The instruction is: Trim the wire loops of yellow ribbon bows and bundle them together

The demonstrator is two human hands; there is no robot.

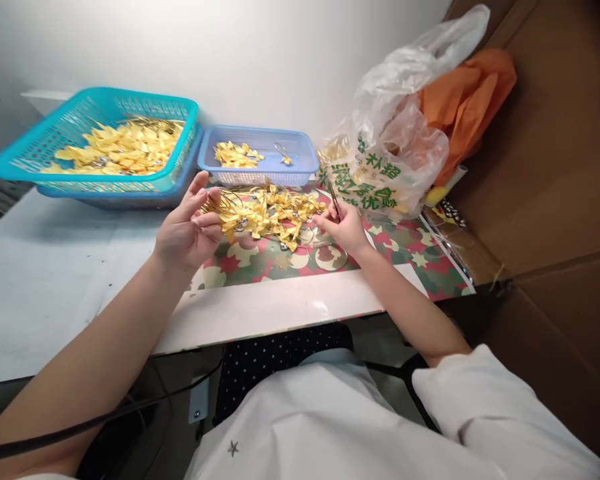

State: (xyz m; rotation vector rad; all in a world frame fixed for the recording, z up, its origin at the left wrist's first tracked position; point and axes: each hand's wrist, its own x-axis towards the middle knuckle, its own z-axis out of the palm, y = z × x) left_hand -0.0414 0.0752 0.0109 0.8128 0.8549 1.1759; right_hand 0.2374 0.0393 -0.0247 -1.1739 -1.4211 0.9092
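Observation:
My left hand (187,230) is palm up with its fingers curled around a bunch of thin gold wires (226,202). Yellow ribbon-like pieces with small shiny bits lie against these wires, in a loose pile (267,212) between my hands. My right hand (347,230) grips dark, slim tweezers (335,202), pointing up and away from me. Its thumb and forefinger reach the pile's right edge; whether they pinch a yellow piece I cannot tell. A thin wire loop (330,256) rests on the camouflage-patterned sheet (275,265) just below.
At the left, a turquoise basket (180,143) of yellow pieces sits in a blue one. A smaller blue basket (300,175) behind the pile holds more. A printed plastic bag (375,167) and orange cloth (467,93) stand right, beside a cardboard wall (560,180). A white strip (280,307) lines the front edge.

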